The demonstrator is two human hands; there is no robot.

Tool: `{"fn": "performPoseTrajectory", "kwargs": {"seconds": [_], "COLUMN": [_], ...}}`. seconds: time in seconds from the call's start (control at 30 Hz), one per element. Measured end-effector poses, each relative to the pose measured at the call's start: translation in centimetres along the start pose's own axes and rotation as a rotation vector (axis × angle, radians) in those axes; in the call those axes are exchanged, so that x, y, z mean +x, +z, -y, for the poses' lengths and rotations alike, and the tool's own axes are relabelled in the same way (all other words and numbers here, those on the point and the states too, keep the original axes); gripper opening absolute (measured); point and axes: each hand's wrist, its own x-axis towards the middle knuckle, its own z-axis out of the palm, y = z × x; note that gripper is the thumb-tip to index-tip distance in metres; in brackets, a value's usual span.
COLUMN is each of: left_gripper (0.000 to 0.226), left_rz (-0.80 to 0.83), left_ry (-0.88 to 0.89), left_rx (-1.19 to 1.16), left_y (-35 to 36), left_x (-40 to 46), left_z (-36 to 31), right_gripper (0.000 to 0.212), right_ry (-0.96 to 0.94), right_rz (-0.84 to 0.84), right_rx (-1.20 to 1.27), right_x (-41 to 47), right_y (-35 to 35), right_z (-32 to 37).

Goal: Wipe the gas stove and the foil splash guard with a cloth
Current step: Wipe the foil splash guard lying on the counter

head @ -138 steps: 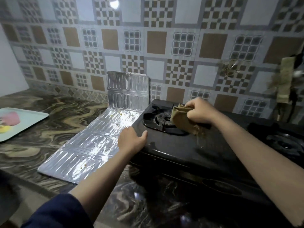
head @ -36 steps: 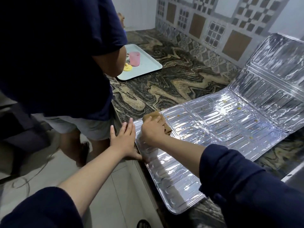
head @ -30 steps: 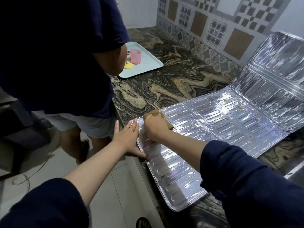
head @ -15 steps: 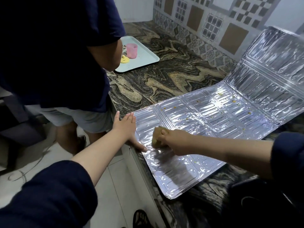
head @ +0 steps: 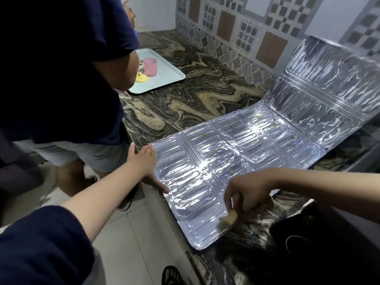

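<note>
Foil splash guard (head: 236, 161) lies on the bench, left hand (head: 144, 161) flat at its front edge, right hand (head: 246, 190) pinching the cloth (head: 227, 219) at its near corner.

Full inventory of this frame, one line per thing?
Foil guard: 1, silver, flat on counter, far panel propped up at the wall.
Cloth: 1, tan, guard's near corner.
Tray: 1, pale blue, far on counter.
Cup: 1, pink, on tray.
Counter: 1, marbled brown.
Stove: 1, black, lower right.
Bystander: 1, navy shirt, left.
Left hand: flat on guard's edge.
Right hand: gripping cloth.
</note>
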Motion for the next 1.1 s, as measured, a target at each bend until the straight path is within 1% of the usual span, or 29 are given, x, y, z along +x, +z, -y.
{"fn": "performPoseTrajectory", "kwargs": {"seconds": [0.07, 0.13, 0.2, 0.27, 0.33, 0.4, 0.43, 0.47, 0.5, 0.53, 0.6, 0.67, 0.7, 0.8, 0.93, 1.1], "left_gripper": [0.155, 0.158, 0.161, 0.159, 0.155, 0.156, 0.16, 0.164, 0.166, 0.167, 0.169, 0.171, 0.171, 0.17, 0.168, 0.168], "left_rz": [0.069, 0.126, 0.105, 0.062, 0.054, 0.091, 0.126, 0.157, 0.175, 0.18, 0.168, 0.146, 0.146, 0.177, 0.213, 0.233], "left_ry": [-0.037, -0.082, -0.101, -0.054, 0.013, 0.04, 0.031, 0.019, 0.011, 0.011, 0.017, 0.018, 0.014, 0.003, -0.009, -0.018], "left_rx": [0.029, 0.0, -0.082, -0.188, -0.25, -0.26, -0.266, -0.273, -0.283, -0.294, -0.318, -0.332, -0.336, -0.348, -0.356, -0.365], "left_y": [-0.7, -1.4, -1.8, -1.8, -1.5, -1.1, -0.8, -0.6, -0.4, -0.2, 0.0, 0.2, 0.2, -0.1, -0.6, -0.8], "left_x": [-0.2, -0.2, 0.3, 0.6, 1.0, 1.6, 1.9, 2.3, 2.6, 2.9, 3.1, 3.3, 3.4, 3.2, 2.9, 2.7], "left_z": [0.3, 0.3, -0.3, -1.7, -3.5, -4.8, -5.1, -5.2, -5.2, -5.2, -5.2, -5.2, -5.2, -5.2, -5.3, -5.3], "right_gripper": [0.035, 0.035, 0.033, 0.032, 0.03, 0.029, 0.032, 0.036, 0.04, 0.044, 0.055, 0.069, 0.072, 0.071, 0.086, 0.083], "right_ry": [-0.014, -0.043, -0.044, -0.016, 0.008, 0.007, 0.006, 0.001, -0.006, -0.009, 0.006, 0.024, 0.027, 0.009, -0.01, -0.029], "right_rz": [-0.083, -0.23, -0.397, -0.555, -0.751, -0.972, -1.049, -1.091, -1.095, -1.064, -0.89, -0.7, -0.667, -0.64, -0.525, -0.417], "right_rx": [0.082, 0.202, 0.324, 0.357, 0.225, -0.008, -0.099, -0.171, -0.223, -0.256, -0.357, -0.527, -0.577, -0.588, -0.601, -0.577], "right_x": [-0.1, 0.0, 0.8, 2.2, 4.0, 6.2, 7.4, 8.8, 10.2, 11.6, 14.3, 16.1, 16.5, 16.2, 13.9, 9.1], "right_y": [-2.5, -5.2, -7.9, -10.2, -12.2, -13.3, -13.5, -13.6, -13.7, -13.5, -12.8, -11.8, -11.5, -10.7, -8.5, -5.4], "right_z": [-0.6, -0.9, -1.4, -1.4, -0.9, -0.6, -0.5, -0.7, -0.8, -0.9, -1.0, -1.4, -1.7, -2.4, -3.2, -3.3]}}
